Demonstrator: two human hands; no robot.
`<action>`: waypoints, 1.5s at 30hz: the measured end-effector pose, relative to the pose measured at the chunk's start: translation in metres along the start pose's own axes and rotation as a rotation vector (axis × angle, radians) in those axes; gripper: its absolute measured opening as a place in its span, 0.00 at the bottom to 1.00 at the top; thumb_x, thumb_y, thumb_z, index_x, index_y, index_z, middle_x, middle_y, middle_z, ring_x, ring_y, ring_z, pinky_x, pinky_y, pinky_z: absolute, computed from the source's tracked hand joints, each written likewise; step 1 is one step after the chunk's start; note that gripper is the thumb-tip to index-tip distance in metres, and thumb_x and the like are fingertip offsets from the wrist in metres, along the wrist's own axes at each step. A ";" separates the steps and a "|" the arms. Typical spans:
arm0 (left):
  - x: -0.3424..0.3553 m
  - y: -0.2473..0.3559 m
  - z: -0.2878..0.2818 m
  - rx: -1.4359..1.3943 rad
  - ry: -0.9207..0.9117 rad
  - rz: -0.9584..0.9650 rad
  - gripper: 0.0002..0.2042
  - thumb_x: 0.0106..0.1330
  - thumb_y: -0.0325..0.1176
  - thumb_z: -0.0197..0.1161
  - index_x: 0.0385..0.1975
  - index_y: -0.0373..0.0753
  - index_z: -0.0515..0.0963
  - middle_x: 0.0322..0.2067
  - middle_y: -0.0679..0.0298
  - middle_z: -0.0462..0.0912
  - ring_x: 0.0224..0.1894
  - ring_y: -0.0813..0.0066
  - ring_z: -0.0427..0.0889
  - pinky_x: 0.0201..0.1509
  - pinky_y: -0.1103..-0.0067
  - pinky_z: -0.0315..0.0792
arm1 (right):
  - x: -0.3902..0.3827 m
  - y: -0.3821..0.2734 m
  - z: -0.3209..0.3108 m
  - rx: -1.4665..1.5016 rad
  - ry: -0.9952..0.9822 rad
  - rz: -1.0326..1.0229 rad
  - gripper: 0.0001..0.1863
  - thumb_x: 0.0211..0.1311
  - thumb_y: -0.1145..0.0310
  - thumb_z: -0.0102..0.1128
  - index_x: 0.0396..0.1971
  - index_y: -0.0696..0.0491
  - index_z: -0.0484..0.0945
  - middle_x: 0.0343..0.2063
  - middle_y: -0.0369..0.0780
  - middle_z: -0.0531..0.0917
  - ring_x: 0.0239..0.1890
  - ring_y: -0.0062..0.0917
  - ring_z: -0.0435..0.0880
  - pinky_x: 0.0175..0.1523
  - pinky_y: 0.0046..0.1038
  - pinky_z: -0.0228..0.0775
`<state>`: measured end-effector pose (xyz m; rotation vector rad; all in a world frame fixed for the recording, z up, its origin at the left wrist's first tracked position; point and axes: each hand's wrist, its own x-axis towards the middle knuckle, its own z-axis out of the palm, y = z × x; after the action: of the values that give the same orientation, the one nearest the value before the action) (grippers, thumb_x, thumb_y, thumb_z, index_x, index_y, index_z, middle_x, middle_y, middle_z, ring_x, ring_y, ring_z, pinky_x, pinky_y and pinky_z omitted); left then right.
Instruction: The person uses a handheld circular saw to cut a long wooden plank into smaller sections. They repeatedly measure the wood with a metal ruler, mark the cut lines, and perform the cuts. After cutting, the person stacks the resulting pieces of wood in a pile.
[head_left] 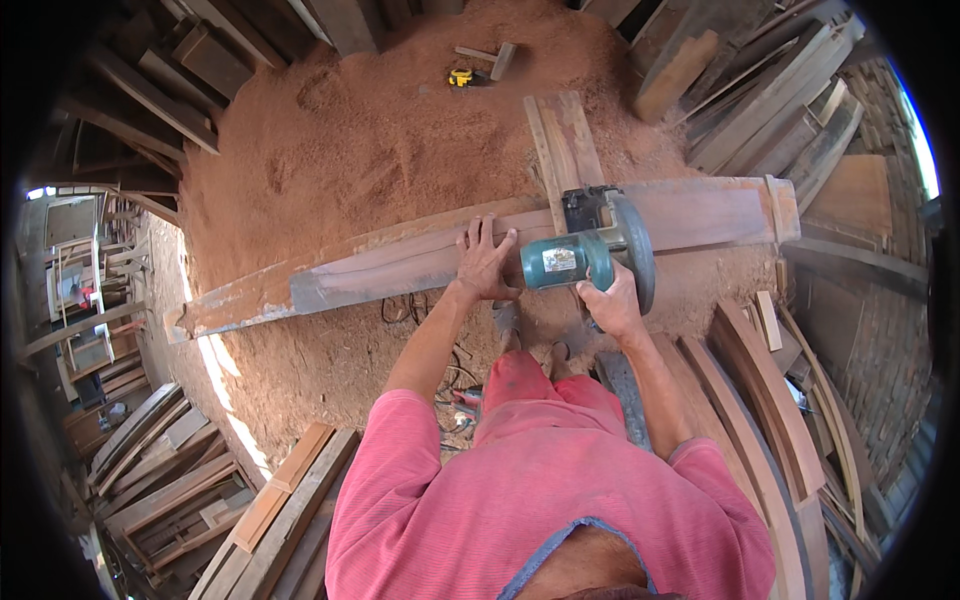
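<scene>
A teal circular saw (553,262) with a dark round guard rests on a long wooden plank (385,268) that lies crosswise before me. My right hand (612,302) is wrapped round the saw's rear handle. To the left of the saw, my left hand (485,264) lies flat on the plank with its fingers spread, pressing on the wood. The plank sits over a longer board (235,300) whose left end sticks out. The saw's blade is hidden from this view.
Reddish sawdust (400,130) covers the ground beyond the plank. A yellow tape measure (460,77) lies there near a small T-shaped piece of wood (502,62). Curved timbers (765,395) stand at the right, stacked boards (280,500) at the lower left. A dark cord (458,375) lies near my feet.
</scene>
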<state>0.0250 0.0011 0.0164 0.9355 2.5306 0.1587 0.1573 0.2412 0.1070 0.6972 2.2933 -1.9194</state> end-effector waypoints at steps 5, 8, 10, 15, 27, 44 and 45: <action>0.001 0.000 -0.001 0.002 -0.014 -0.006 0.64 0.26 0.59 0.85 0.74 0.50 0.64 0.74 0.37 0.51 0.77 0.32 0.48 0.73 0.39 0.47 | 0.004 -0.003 0.000 0.021 -0.006 0.011 0.13 0.57 0.71 0.64 0.41 0.61 0.82 0.27 0.35 0.81 0.32 0.20 0.78 0.43 0.30 0.74; 0.001 0.000 0.000 0.001 -0.014 -0.007 0.64 0.26 0.59 0.85 0.74 0.50 0.64 0.75 0.37 0.51 0.77 0.32 0.47 0.73 0.39 0.46 | 0.005 -0.009 0.000 0.011 -0.004 0.006 0.13 0.57 0.71 0.64 0.41 0.61 0.82 0.27 0.35 0.81 0.33 0.19 0.77 0.43 0.29 0.74; 0.001 0.000 0.000 0.000 -0.015 -0.008 0.65 0.26 0.59 0.85 0.74 0.50 0.63 0.75 0.38 0.50 0.77 0.32 0.47 0.74 0.39 0.46 | 0.008 -0.011 0.000 0.017 -0.007 0.007 0.13 0.57 0.72 0.64 0.41 0.61 0.82 0.27 0.35 0.81 0.33 0.19 0.77 0.43 0.29 0.74; 0.002 0.000 0.001 0.017 -0.028 -0.015 0.65 0.26 0.60 0.85 0.75 0.50 0.63 0.75 0.38 0.50 0.77 0.32 0.47 0.74 0.40 0.45 | 0.015 -0.007 -0.001 0.013 -0.019 0.000 0.13 0.57 0.72 0.64 0.41 0.61 0.82 0.28 0.35 0.82 0.33 0.19 0.77 0.43 0.29 0.74; 0.003 0.002 -0.004 0.040 -0.067 -0.025 0.68 0.26 0.65 0.83 0.76 0.46 0.61 0.75 0.38 0.49 0.77 0.33 0.46 0.74 0.41 0.45 | 0.030 -0.007 0.001 0.041 -0.017 -0.040 0.13 0.56 0.72 0.64 0.40 0.62 0.82 0.27 0.36 0.82 0.32 0.20 0.79 0.42 0.29 0.75; 0.003 0.003 -0.004 0.039 -0.087 -0.039 0.67 0.27 0.64 0.84 0.76 0.49 0.59 0.75 0.39 0.47 0.78 0.33 0.44 0.74 0.42 0.45 | 0.052 -0.007 0.001 0.059 -0.042 -0.001 0.15 0.56 0.70 0.65 0.42 0.62 0.83 0.31 0.38 0.85 0.35 0.21 0.80 0.45 0.30 0.75; 0.003 0.003 -0.003 0.042 -0.082 -0.037 0.67 0.27 0.64 0.84 0.76 0.49 0.59 0.75 0.39 0.47 0.78 0.33 0.43 0.74 0.41 0.45 | 0.054 -0.006 0.002 0.071 -0.038 0.005 0.15 0.56 0.71 0.65 0.43 0.62 0.83 0.31 0.39 0.85 0.36 0.21 0.81 0.46 0.30 0.76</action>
<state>0.0233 0.0055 0.0185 0.8924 2.4824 0.0548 0.1062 0.2540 0.0940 0.6664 2.2092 -2.0034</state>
